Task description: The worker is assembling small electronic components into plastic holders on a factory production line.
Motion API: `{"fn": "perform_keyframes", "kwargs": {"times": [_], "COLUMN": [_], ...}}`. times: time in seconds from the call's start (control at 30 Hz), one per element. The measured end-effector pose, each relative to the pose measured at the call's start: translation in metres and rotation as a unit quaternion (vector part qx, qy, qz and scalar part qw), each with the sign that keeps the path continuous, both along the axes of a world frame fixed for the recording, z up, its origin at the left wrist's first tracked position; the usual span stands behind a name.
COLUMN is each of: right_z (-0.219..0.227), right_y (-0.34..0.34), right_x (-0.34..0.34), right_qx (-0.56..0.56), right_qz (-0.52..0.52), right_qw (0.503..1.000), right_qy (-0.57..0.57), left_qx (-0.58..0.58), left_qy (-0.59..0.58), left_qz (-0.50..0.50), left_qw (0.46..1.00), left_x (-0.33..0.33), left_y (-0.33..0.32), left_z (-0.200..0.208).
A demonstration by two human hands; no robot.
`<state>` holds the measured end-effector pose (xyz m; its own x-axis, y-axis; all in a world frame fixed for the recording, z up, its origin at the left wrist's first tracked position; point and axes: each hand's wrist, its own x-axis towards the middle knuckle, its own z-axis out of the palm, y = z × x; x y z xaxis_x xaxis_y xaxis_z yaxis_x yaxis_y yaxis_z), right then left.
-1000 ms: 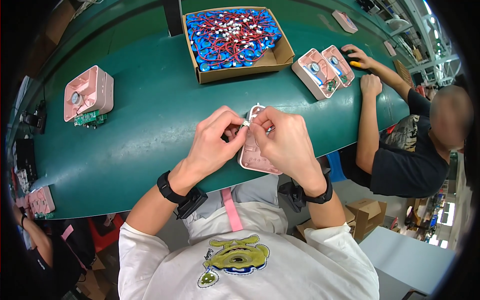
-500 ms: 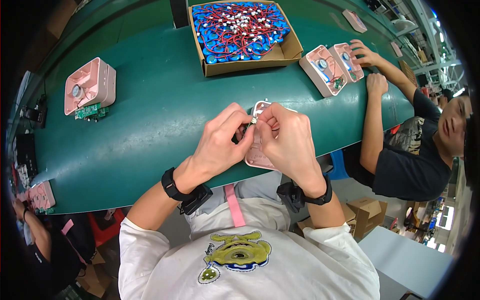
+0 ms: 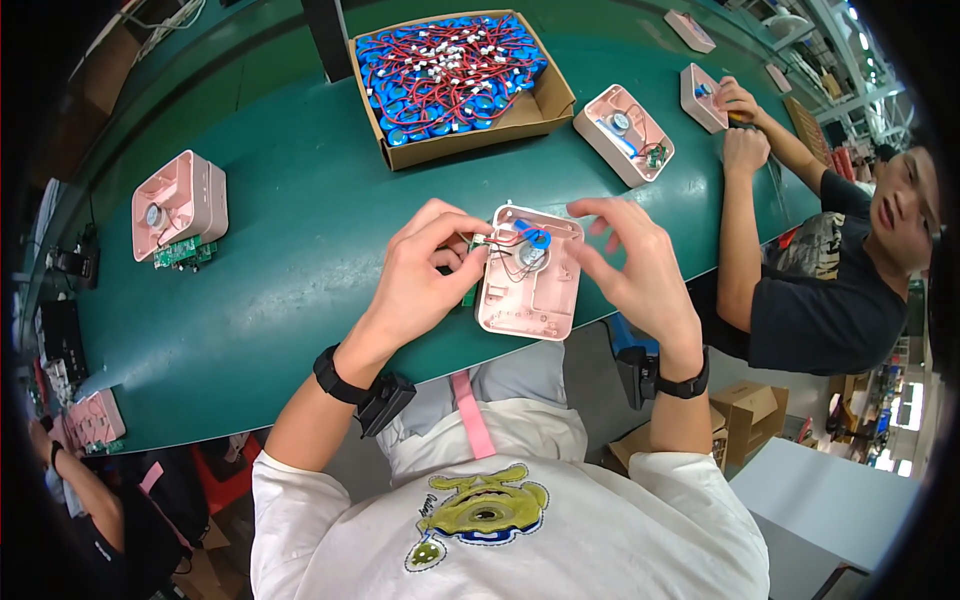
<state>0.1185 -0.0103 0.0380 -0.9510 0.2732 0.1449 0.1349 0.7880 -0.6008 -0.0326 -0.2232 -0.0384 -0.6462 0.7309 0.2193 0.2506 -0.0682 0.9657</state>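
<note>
A pink plastic housing [image 3: 525, 312] lies with its hollow side up on the table in front of me. A round speaker [image 3: 532, 257] sits inside it, with a blue battery cell [image 3: 538, 238] and thin red and black wires over it. My left hand [image 3: 425, 275] pinches a small green circuit board [image 3: 469, 297] at the housing's left edge, where wires meet a white connector [image 3: 479, 239]. Most of the board is hidden by the fingers. Beside the housing's right edge, my right hand [image 3: 645, 270] is open, fingers apart and holding nothing.
A cardboard box [image 3: 480, 140] of blue cells with red wires stands at the back. Stacked pink housings [image 3: 207, 195] with green boards [image 3: 182, 252] are on the left. Another filled housing [image 3: 627, 135] lies right. A co-worker's hand [image 3: 738, 102] touches a further housing [image 3: 703, 98].
My right hand has let go at the connector and moved right, its fingers spreading. The housing's inside now shows. On the right, the co-worker's housing has moved away from the one beside it.
</note>
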Motion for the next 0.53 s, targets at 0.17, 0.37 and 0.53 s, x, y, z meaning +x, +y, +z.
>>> {"fn": "perform_keyframes", "kwargs": {"times": [0.17,0.37,0.53], "right_z": [0.000,-0.019,-0.026], "right_y": [-0.023,-0.039,-0.049], "right_x": [0.020,0.026,0.030], "right_qx": [0.084,0.072,0.074], "right_qz": [0.073,0.057,0.027], "right_qw": [0.994,0.995,0.996], "right_qy": [-0.009,-0.046,-0.036], "left_qx": [0.033,-0.024,-0.251], "left_qy": [-0.072,-0.236,-0.222], "left_qz": [-0.045,-0.078,-0.086], "left_qw": [0.996,0.968,0.938], "left_x": [-0.007,-0.005,0.001], "left_y": [0.003,-0.004,-0.014], "left_z": [-0.002,0.018,0.039]}}
